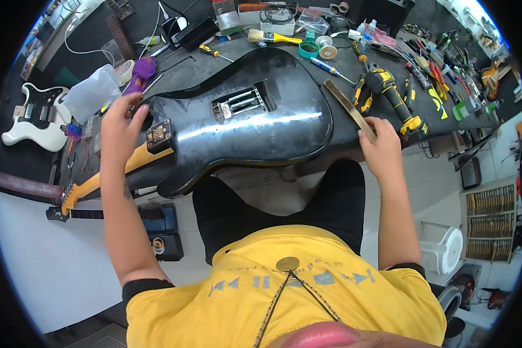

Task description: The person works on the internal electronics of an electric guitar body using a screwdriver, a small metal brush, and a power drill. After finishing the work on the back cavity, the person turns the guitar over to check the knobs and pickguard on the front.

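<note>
A black electric guitar lies face down along the bench's near edge. Its back cavity shows metal springs, and a metal neck plate sits at the neck joint. The maple neck runs off to the lower left, partly under my left forearm. My left hand is at the guitar's horn by the neck joint, thumb and fingers apart; I cannot tell if it touches the body. Just off the guitar's right end, my right hand grips a narrow wooden brush by its near end.
Beyond the guitar lie a paintbrush, tape rolls and a blue screwdriver. A yellow-black power driver is right of the brush. A white guitar and purple item are at left, a white stool at lower right.
</note>
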A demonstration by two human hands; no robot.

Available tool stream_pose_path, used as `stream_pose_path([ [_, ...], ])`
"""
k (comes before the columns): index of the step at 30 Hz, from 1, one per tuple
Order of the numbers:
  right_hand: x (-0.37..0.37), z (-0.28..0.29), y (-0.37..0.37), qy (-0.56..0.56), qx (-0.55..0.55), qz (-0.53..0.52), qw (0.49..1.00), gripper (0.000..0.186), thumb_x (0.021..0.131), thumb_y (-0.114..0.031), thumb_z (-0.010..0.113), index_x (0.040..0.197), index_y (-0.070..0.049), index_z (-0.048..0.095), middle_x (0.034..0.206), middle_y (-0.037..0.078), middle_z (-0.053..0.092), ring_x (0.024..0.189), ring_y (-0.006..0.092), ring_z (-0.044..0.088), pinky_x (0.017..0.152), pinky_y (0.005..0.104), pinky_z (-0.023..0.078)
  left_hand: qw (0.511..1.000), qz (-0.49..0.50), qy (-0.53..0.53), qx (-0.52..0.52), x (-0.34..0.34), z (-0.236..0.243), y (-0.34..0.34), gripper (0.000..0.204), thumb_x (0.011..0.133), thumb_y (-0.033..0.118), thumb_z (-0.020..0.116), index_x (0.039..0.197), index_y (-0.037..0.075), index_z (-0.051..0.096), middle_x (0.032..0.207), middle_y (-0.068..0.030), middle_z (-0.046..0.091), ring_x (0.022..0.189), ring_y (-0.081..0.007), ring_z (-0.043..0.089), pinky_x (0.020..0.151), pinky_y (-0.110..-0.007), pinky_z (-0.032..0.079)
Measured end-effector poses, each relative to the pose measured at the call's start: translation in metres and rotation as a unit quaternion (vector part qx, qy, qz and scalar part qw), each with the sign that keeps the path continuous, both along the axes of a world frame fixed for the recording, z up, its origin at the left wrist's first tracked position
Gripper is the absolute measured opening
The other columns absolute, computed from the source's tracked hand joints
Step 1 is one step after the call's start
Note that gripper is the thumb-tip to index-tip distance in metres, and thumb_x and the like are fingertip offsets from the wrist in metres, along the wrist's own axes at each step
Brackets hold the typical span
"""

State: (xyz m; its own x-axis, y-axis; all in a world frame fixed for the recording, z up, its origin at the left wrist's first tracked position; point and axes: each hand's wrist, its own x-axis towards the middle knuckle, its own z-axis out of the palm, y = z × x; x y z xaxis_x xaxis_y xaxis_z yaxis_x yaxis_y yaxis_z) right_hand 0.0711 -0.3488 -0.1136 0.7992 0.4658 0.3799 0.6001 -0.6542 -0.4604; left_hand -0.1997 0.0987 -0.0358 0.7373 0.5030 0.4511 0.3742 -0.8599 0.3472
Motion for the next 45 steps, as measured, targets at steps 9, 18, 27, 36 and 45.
stream_pose_path([
  [9,0.013,-0.004,0.033,-0.122,-0.047,-0.026,0.991,0.027,0.087,-0.015,0.075,0.111,-0.005,0.072,0.105,0.014,0.065,0.101,0.0356,0.063,0.087,0.0451,0.053,0.970,0.119,-0.211,-0.010,-0.083,-0.095,-0.016,0.014,0.099,0.006,0.065,0.111,0.000,0.069,0.105,-0.0066,0.070,0.090,-0.0167,0.061,0.080,-0.030,0.050],
  [18,0.142,0.054,0.007,0.137,-0.303,-0.150,0.931,0.058,0.084,-0.031,0.070,0.129,0.002,0.056,0.130,0.028,0.066,0.121,0.0425,0.064,0.104,0.0483,0.052,0.960,0.127,-0.232,0.090,-0.056,-0.128,-0.009,0.013,0.098,0.003,0.063,0.108,-0.002,0.068,0.104,-0.0123,0.067,0.091,-0.0252,0.066,0.078,-0.033,0.054],
  [27,0.111,0.089,-0.043,-0.096,0.039,-0.133,0.986,0.046,0.085,-0.020,0.080,0.121,0.004,0.065,0.110,0.021,0.074,0.105,0.0312,0.073,0.089,0.0436,0.055,0.961,0.127,-0.221,0.108,-0.056,-0.117,-0.014,0.014,0.087,-0.002,0.065,0.101,0.001,0.065,0.097,-0.0150,0.066,0.087,-0.0346,0.062,0.079,-0.042,0.051],
  [36,0.033,0.177,0.003,0.300,0.302,0.187,0.885,0.032,0.087,-0.015,0.070,0.110,0.006,0.066,0.077,0.009,0.063,0.061,0.0146,0.057,0.056,0.0260,0.045,0.924,-0.048,-0.331,-0.187,-0.023,-0.034,-0.023,0.023,0.097,0.006,0.064,0.119,0.000,0.067,0.110,-0.0072,0.070,0.100,-0.0136,0.064,0.093,-0.028,0.050],
  [45,-0.009,0.170,0.091,0.512,0.251,0.225,0.790,0.036,0.091,-0.017,0.070,0.119,0.004,0.063,0.091,0.010,0.068,0.059,0.0140,0.059,0.051,0.0271,0.050,0.885,-0.427,-0.001,-0.186,0.121,0.106,-0.107,0.042,0.101,0.025,0.062,0.137,0.004,0.057,0.114,-0.0195,0.065,0.106,-0.0310,0.062,0.098,-0.043,0.048],
])
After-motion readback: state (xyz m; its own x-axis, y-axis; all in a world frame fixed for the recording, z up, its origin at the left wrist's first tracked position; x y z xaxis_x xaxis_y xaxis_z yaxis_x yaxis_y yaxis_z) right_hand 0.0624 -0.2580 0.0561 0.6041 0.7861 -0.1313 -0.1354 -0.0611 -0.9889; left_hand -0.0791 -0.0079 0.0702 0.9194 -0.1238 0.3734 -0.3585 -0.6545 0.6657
